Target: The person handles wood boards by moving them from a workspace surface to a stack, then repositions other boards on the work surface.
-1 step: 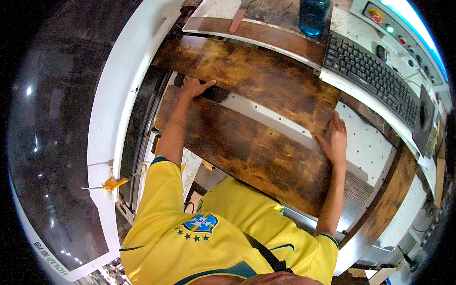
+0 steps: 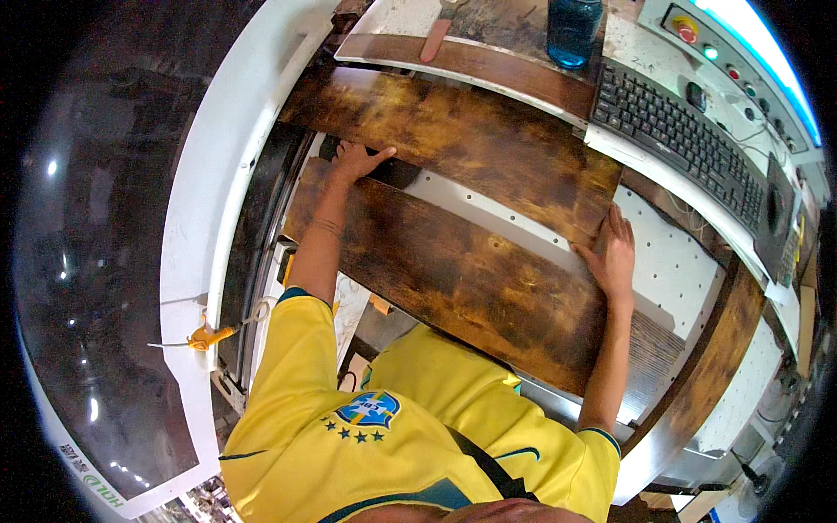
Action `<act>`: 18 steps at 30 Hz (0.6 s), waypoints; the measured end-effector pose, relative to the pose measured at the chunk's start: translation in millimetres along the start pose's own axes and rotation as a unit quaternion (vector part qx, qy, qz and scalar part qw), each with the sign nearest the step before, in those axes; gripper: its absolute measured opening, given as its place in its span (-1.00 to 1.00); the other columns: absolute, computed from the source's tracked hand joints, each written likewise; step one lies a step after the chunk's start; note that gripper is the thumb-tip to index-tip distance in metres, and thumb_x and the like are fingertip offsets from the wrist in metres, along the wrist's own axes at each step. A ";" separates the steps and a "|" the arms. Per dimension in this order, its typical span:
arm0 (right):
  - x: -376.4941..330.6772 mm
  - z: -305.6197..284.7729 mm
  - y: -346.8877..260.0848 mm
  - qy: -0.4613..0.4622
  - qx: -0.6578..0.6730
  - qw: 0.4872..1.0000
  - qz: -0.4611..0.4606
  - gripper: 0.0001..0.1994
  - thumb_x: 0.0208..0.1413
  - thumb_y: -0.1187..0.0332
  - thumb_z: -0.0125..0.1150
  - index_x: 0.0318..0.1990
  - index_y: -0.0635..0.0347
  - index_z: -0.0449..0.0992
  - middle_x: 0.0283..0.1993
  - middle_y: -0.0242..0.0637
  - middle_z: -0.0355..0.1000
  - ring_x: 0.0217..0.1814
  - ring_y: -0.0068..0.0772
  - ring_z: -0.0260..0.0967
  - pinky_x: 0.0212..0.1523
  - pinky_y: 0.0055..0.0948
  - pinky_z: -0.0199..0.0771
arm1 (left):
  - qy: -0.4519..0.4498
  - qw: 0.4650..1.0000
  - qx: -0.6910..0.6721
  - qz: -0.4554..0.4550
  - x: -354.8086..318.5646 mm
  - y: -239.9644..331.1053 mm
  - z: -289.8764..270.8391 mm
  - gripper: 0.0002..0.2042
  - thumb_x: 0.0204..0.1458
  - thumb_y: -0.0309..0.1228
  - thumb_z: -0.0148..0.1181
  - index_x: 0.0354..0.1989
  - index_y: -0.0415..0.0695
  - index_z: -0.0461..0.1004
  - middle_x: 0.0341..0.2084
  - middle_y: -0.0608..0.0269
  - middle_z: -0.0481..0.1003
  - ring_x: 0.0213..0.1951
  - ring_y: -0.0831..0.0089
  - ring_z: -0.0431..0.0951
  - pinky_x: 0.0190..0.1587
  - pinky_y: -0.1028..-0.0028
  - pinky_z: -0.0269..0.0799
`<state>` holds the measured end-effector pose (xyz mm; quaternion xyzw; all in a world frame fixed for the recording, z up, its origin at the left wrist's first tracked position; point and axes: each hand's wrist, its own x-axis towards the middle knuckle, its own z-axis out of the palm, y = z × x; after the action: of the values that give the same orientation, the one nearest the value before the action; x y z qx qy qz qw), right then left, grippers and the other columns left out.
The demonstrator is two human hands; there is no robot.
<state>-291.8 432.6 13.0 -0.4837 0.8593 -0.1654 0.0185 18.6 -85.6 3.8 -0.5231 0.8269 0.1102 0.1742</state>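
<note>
Two brown mottled wooden boards lie side by side on a white perforated surface: a far board [image 2: 471, 118] and a near board [image 2: 471, 270]. A gap between them shows a white strip with small holes. My left hand [image 2: 356, 160] rests by the near edge of the far board, toward its left end, thumb stretched out along that edge; its fingertips are partly hidden. At the far board's right near corner, my right hand [image 2: 617, 253] touches it with straight fingers against the end and the thumb along the near edge.
A black keyboard [image 2: 680, 144] and a mouse [image 2: 776, 209] sit on a white shelf at right, below a button panel [image 2: 711, 52]. A blue bottle [image 2: 574, 39] stands at the back. A white-framed dark cover [image 2: 187, 261] and an orange-handled tool [image 2: 209, 335] are at left.
</note>
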 end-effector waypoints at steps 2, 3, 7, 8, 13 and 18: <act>-0.9 3.4 -6.0 -0.003 -0.014 1.000 0.025 -0.08 -0.05 -0.08 0.55 0.31 0.49 0.39 0.51 0.15 0.23 0.59 0.07 0.12 0.56 -0.01 0.10 | -0.004 1.000 -0.011 -0.009 -6.8 5.0 -3.7 0.20 -0.06 0.63 0.02 0.40 -0.36 0.32 0.51 -0.40 0.01 0.53 -0.30 -0.02 0.40 -0.29 0.16; 0.7 2.5 -9.9 -0.008 -0.025 0.999 0.031 -0.06 -0.05 -0.12 0.54 0.33 0.48 0.38 0.52 0.11 0.22 0.58 0.04 0.14 0.55 -0.03 0.14 | -0.007 0.999 -0.023 -0.023 -7.1 3.7 -1.7 0.10 0.00 0.57 0.03 0.29 -0.36 0.40 0.45 -0.41 0.11 0.50 -0.31 0.05 0.38 -0.29 0.19; 4.5 -1.0 -19.6 -0.012 -0.077 0.995 0.061 -0.01 -0.03 -0.18 0.52 0.37 0.45 0.35 0.53 0.01 0.24 0.53 -0.03 0.24 0.49 -0.10 0.28 | -0.018 0.996 -0.082 -0.021 -26.5 33.8 -6.4 -0.24 0.21 0.32 0.10 -0.15 -0.35 0.63 0.13 -0.37 0.49 0.28 -0.29 0.37 0.27 -0.23 0.36; 2.6 -0.9 -20.5 -0.008 -0.090 0.993 0.071 -0.01 -0.03 -0.18 0.53 0.38 0.45 0.35 0.51 0.01 0.26 0.52 -0.04 0.26 0.47 -0.12 0.32 | -0.018 0.995 -0.099 -0.007 -38.7 44.7 -9.0 -0.29 0.26 0.25 0.11 -0.26 -0.35 0.66 0.03 -0.34 0.58 0.20 -0.26 0.47 0.23 -0.21 0.42; -13.3 -19.3 -46.8 -0.054 -0.049 0.985 0.157 -0.54 0.10 0.12 0.51 0.02 0.28 0.61 0.19 -0.06 0.57 0.23 0.00 0.51 0.19 -0.09 0.54 | 0.082 0.894 -0.293 0.330 -126.7 59.5 -0.3 -0.59 0.35 -0.13 0.19 -0.19 -0.33 0.67 -0.22 0.00 0.68 -0.15 0.16 0.69 -0.01 0.17 0.59; -74.9 -39.3 -173.1 0.115 0.362 0.923 0.056 -0.88 0.20 0.43 0.41 -0.26 0.21 0.56 -0.18 -0.27 0.61 -0.12 -0.34 0.55 -0.10 -0.29 0.55 | 0.009 0.774 -0.491 0.399 -279.8 47.0 30.2 -0.77 0.31 -0.34 0.28 -0.09 -0.30 0.62 -0.28 0.15 0.68 -0.20 0.47 0.68 -0.13 0.42 0.58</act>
<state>-116.7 423.1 92.8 -0.3727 0.7625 -0.5189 0.1025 91.1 176.9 89.1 -0.1620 0.7965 0.5561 -0.1735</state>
